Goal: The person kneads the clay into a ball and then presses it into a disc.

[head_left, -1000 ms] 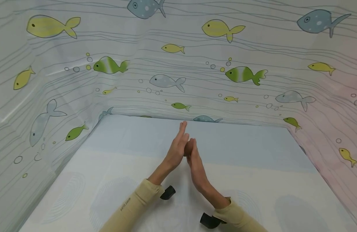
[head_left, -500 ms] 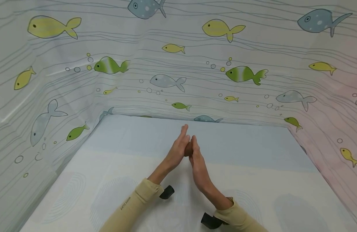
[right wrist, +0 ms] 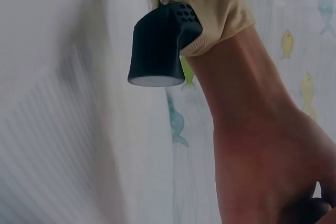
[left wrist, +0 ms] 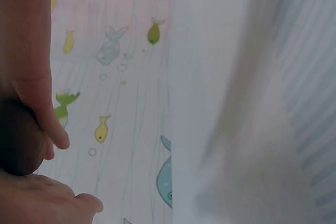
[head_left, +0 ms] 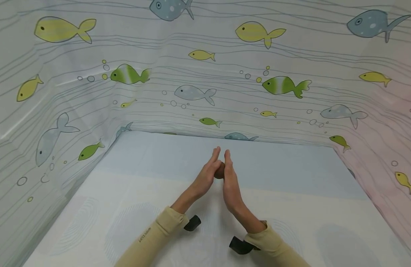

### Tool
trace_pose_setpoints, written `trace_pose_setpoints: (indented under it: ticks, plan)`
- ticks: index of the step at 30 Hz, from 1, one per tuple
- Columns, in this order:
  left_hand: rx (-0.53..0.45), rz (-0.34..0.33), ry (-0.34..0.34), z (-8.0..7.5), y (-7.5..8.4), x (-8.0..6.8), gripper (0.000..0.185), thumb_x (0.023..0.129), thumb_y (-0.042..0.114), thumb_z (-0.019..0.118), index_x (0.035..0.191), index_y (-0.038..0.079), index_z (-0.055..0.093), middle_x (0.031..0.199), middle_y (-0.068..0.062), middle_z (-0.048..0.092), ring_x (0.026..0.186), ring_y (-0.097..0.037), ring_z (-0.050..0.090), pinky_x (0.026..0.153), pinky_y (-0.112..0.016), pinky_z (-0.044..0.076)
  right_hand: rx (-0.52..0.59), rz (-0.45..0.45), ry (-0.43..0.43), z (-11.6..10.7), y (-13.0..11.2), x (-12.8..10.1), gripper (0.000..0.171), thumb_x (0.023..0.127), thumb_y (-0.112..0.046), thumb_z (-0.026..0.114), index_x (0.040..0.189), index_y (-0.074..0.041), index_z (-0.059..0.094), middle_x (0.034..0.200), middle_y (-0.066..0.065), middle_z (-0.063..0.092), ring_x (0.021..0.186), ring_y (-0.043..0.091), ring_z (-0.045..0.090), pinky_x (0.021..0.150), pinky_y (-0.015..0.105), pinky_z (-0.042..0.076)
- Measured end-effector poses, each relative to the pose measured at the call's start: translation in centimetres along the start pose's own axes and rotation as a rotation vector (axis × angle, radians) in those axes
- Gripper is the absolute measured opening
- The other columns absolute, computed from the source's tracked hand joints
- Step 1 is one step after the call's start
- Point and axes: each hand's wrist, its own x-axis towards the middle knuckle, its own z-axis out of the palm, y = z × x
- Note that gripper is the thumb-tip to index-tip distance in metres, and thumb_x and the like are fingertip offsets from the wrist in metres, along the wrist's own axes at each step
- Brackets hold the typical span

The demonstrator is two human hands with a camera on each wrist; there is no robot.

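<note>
Both hands are held upright over the middle of the table, palms facing each other. A small brown lump (head_left: 220,171) is pressed between them. My left hand (head_left: 205,175) has straight fingers pointing away from me. My right hand (head_left: 230,180) also keeps its fingers straight, and its tips are about level with the left's. Most of the lump is hidden by the palms. In the left wrist view it shows as a dark brown mass (left wrist: 18,140) squeezed between two palms. The right wrist view shows the other forearm (right wrist: 257,129) and a dark bit of the lump (right wrist: 311,211) at the bottom.
The table (head_left: 292,207) is covered by a pale blue and cream cloth. A fish-patterned curtain (head_left: 192,74) walls it in at the back, left and right. Black wrist cameras (head_left: 192,223) (head_left: 238,245) sit under both cream sleeves.
The right hand has slid forward along the left while the left drew back a little. The fingertips now stand about level, with the lump still between the palms.
</note>
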Motion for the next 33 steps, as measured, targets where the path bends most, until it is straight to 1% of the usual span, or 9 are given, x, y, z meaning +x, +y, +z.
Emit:
trace_pose_setpoints:
  ticks: [8,12,16,20,26,28,30,31,33]
  plan:
    - [-0.006,-0.021,-0.027,0.5,0.0,-0.5,0.06,0.108,0.037,0.02,0.159,0.01,0.006,0.166,0.0,0.002,0.152,-0.014,-0.006,0.122,-0.048,0.001,-0.011,0.001,0.049,-0.3,0.5,1.0,0.06,0.109,-0.038,0.011,0.158,-0.005,0.004,0.138,0.025,0.04,0.14,0.029,0.028,0.121,0.052,0.006]
    - [-0.009,-0.035,-0.038,0.6,-0.1,-0.8,0.061,0.108,0.038,0.021,0.16,0.011,0.001,0.166,0.003,-0.001,0.152,-0.013,-0.008,0.122,-0.05,0.001,-0.011,0.014,0.059,-0.4,0.8,1.4,0.06,0.109,-0.039,0.012,0.159,-0.006,0.004,0.122,0.023,0.046,0.126,0.029,0.042,0.118,0.049,0.018]
    - [-0.005,-0.042,-0.043,0.9,0.0,-1.2,0.062,0.109,0.036,0.023,0.159,0.01,-0.003,0.166,0.003,-0.004,0.151,-0.013,-0.009,0.121,-0.051,0.001,-0.052,0.025,0.086,-0.8,1.4,2.0,0.061,0.109,-0.039,0.014,0.157,-0.002,0.02,0.086,0.012,0.052,0.087,0.02,0.055,0.093,0.036,0.043]
    - [0.009,-0.031,-0.054,1.3,0.2,-1.7,0.063,0.109,0.036,0.024,0.159,0.01,-0.004,0.166,0.004,-0.004,0.151,-0.013,-0.008,0.121,-0.051,0.002,-0.038,0.052,0.112,-1.5,2.3,3.1,0.067,0.109,-0.041,0.012,0.144,0.006,0.045,0.054,0.001,0.049,0.057,0.014,0.053,0.065,0.028,0.044]
    - [0.034,-0.018,-0.064,1.7,0.8,-2.1,0.065,0.107,0.04,0.024,0.159,0.01,-0.001,0.166,0.006,-0.003,0.151,-0.009,-0.007,0.122,-0.047,0.003,0.005,0.107,0.117,-2.5,2.2,4.0,0.085,0.108,-0.044,0.008,0.096,0.012,0.071,0.047,0.0,0.05,0.049,0.016,0.051,0.061,0.03,0.041]
    - [0.045,-0.006,-0.059,1.8,0.9,-2.2,0.065,0.107,0.04,0.024,0.159,0.009,-0.001,0.165,0.006,-0.002,0.151,-0.008,-0.007,0.122,-0.046,0.003,-0.003,0.114,0.1,-2.5,1.2,3.7,0.085,0.109,-0.04,0.007,0.094,0.013,0.071,0.047,-0.002,0.052,0.049,0.014,0.051,0.062,0.03,0.042]
    - [0.052,0.015,-0.049,1.8,1.0,-2.2,0.065,0.107,0.039,0.024,0.159,0.009,0.0,0.166,0.006,-0.002,0.151,-0.009,-0.007,0.122,-0.046,0.003,-0.013,0.114,0.074,-2.3,0.1,3.3,0.079,0.109,-0.033,0.006,0.11,0.019,0.064,0.049,-0.005,0.054,0.052,0.012,0.053,0.064,0.029,0.043]
    - [0.058,0.026,-0.041,1.8,1.0,-2.3,0.064,0.107,0.039,0.023,0.159,0.009,0.0,0.166,0.006,-0.002,0.151,-0.009,-0.007,0.122,-0.046,0.002,-0.014,0.11,0.067,-2.2,-0.4,3.1,0.081,0.11,-0.03,0.006,0.096,0.022,0.066,0.05,-0.006,0.055,0.053,0.011,0.054,0.065,0.029,0.043]
    - [0.065,0.049,-0.027,1.7,1.2,-2.3,0.064,0.107,0.037,0.023,0.159,0.008,0.0,0.166,0.005,-0.002,0.151,-0.01,-0.007,0.122,-0.047,0.002,-0.021,0.1,0.063,-2.1,-0.4,3.0,0.079,0.11,-0.028,0.007,0.096,0.022,0.066,0.053,-0.006,0.058,0.055,0.011,0.056,0.068,0.03,0.045]
